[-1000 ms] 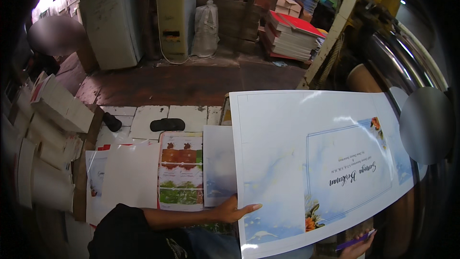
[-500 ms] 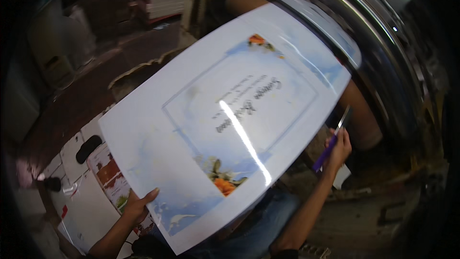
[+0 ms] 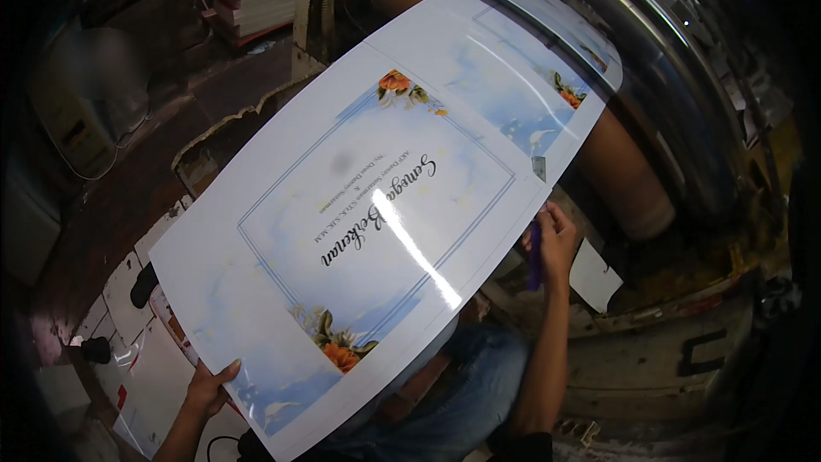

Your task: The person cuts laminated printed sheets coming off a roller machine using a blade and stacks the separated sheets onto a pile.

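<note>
A large glossy printed sheet (image 3: 282,162), white with pale blue panels, orange flowers and dark lettering, slants across the middle. Its far end runs up over a shiny metal roller (image 3: 590,26). My left hand (image 3: 209,387) pinches the sheet's near left edge, thumb on top and fingers underneath. At the sheet's right edge, my right hand (image 3: 558,244) is closed around a purple-handled cutter knife (image 3: 535,257). The knife's grey blade shows above the handle, over the sheet's edge near the roller. Part of the handle is hidden by my fingers.
A brown cardboard-like roll (image 3: 629,192) lies under the sheet, in front of the machine. A stack of books with a red cover (image 3: 256,0) stands at the far left. A white scrap (image 3: 596,276) hangs right of my right hand. My jeans (image 3: 479,376) show below.
My right hand has moved left with the cutter knife, bringing the blade from beside the sheet to its right edge. The sheet and my left hand have shifted slightly left in view.
</note>
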Demonstrator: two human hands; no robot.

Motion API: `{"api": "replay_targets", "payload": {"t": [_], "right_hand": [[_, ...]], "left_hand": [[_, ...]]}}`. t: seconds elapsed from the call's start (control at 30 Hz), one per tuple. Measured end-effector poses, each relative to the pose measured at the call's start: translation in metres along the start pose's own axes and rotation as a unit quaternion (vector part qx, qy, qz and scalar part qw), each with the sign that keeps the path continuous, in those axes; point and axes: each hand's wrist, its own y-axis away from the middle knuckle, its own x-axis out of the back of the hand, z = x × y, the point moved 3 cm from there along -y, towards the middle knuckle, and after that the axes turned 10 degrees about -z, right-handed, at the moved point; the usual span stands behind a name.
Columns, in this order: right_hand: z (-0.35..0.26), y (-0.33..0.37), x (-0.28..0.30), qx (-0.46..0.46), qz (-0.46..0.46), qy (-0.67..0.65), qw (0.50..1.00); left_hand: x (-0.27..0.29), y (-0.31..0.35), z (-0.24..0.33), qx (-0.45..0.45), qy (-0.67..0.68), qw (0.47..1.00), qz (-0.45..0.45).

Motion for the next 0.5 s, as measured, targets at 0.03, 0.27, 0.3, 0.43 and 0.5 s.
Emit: {"api": "replay_targets", "payload": {"t": [0.03,0.27,0.3,0.43,0.5], "right_hand": [[-0.001,-0.003,0.001,-0.003,0.002,-0.016,1.000],[-0.042,-0.042,0.045,0.252,0.197,0.378,0.869],[-0.047,-0.055,0.043,0.288,0.130,0.423,0.849],[-0.055,-0.072,0.037,0.344,-0.050,0.448,0.824],[-0.068,-0.069,0.036,0.330,-0.129,0.435,0.828]], "left_hand": [[-0.006,-0.002,0.003,0.010,0.001,1.000,0.005],[-0.012,-0.018,0.005,0.054,-0.024,0.998,0.012],[-0.013,-0.019,0.005,0.053,-0.024,0.998,0.014],[-0.004,-0.003,0.007,0.054,-0.012,0.998,0.030],[0.005,0.007,0.006,0.058,-0.006,0.998,0.037]]}}
